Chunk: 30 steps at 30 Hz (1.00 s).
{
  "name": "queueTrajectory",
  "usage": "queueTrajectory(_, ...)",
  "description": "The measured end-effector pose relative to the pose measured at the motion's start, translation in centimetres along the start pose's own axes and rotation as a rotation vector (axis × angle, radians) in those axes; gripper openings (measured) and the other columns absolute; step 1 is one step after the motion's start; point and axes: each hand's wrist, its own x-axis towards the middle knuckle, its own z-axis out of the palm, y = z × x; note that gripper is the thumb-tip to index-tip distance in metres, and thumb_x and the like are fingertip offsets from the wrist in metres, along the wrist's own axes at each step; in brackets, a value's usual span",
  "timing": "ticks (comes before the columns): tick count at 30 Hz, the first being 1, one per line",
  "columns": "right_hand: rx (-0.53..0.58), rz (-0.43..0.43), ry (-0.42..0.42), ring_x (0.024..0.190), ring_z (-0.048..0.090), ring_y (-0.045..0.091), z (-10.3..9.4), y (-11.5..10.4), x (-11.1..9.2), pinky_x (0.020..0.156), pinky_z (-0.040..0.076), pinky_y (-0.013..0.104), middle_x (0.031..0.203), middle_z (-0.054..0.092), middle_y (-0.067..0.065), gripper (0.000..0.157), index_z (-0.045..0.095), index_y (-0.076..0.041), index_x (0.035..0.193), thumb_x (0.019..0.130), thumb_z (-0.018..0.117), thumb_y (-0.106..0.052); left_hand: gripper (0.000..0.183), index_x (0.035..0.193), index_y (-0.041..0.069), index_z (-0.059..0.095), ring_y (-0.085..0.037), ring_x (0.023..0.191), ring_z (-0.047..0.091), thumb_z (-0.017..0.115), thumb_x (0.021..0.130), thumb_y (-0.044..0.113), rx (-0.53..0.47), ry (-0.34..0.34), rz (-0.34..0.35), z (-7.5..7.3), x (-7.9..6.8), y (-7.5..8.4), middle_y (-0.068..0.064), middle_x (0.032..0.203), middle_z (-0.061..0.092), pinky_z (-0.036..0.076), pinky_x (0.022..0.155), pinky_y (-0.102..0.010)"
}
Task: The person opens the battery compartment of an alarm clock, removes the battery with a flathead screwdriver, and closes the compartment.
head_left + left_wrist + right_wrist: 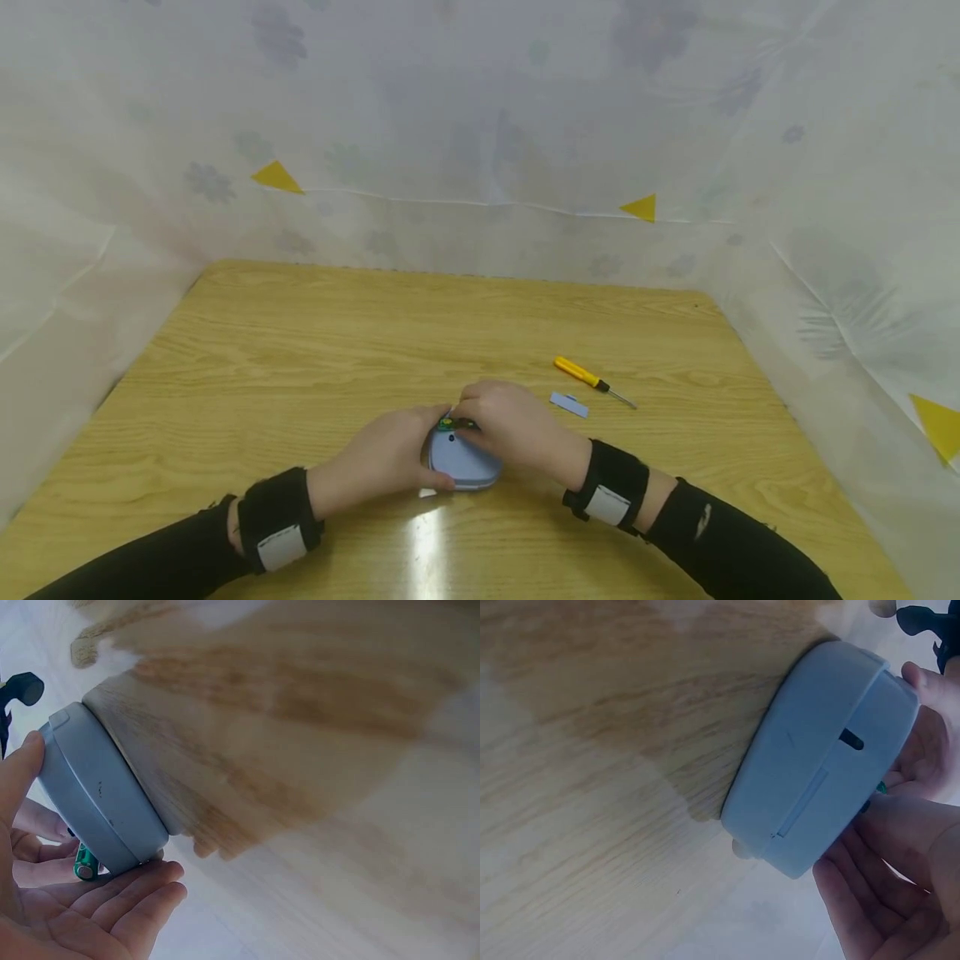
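Observation:
A light-blue rounded plastic case [461, 462] rests on the table; its side with a dark slot faces the camera in the right wrist view [810, 765]. My left hand [382, 450] grips it between thumb and fingers from the left. A green battery [85, 862] with a round metal end sits at the upper end of the case. My right hand [517, 421] pinches at that battery with thumb and forefinger, which partly cover it. A small dark round spot shows on the case just below the fingers.
A yellow-handled screwdriver [596, 382] lies to the right beyond the hands. Between it and my right hand is a flat light-blue cover [569, 405]. The wooden table [300, 333] is bounded by pale floral sheeting with yellow triangles [277, 177].

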Motion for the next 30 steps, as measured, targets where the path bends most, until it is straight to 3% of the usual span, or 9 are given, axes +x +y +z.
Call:
queueTrajectory(9,-0.105,-0.067,0.039,0.073,0.061,0.005,0.3,-0.1,0.5,0.065,0.057,0.019,0.084,0.071,-0.006,0.008,0.082,-0.016,0.099,0.093,0.083,-0.022,0.099,0.150,-0.003,0.054,-0.029,0.127,0.070,0.098,0.073,0.043,-0.001,0.001,0.011,0.0,-0.1,-0.1,-0.018,0.142,0.069,0.060,0.106,-0.047)
queueTrajectory(16,-0.130,-0.058,0.001,0.071,0.057,0.006,-0.1,-0.5,1.0,0.060,0.051,0.017,0.080,0.068,-0.006,0.006,0.082,-0.015,0.098,0.095,0.081,-0.020,0.098,0.148,-0.003,0.056,-0.028,0.123,0.071,0.099,0.073,0.042,-0.004,0.005,0.013,0.0,0.0,-0.1,-0.017,0.138,0.071,0.062,0.103,-0.047)
queueTrajectory(20,-0.115,-0.044,-0.020,0.070,0.055,0.006,-0.3,-0.7,1.3,0.058,0.048,0.016,0.078,0.067,-0.005,0.005,0.082,-0.013,0.097,0.095,0.080,-0.017,0.096,0.146,-0.003,0.057,-0.027,0.120,0.072,0.099,0.073,0.041,-0.009,0.008,0.012,-0.1,-0.1,-0.1,-0.017,0.136,0.072,0.063,0.101,-0.045)
queueTrajectory(30,-0.026,-0.014,-0.043,0.076,0.064,0.005,-0.3,-0.6,1.6,0.065,0.056,0.016,0.085,0.072,-0.004,0.010,0.084,-0.012,0.102,0.092,0.083,-0.013,0.094,0.145,-0.003,0.057,-0.025,0.116,0.073,0.099,0.073,0.040,-0.009,0.009,0.023,0.0,0.0,-0.2,-0.016,0.133,0.073,0.063,0.098,-0.045)
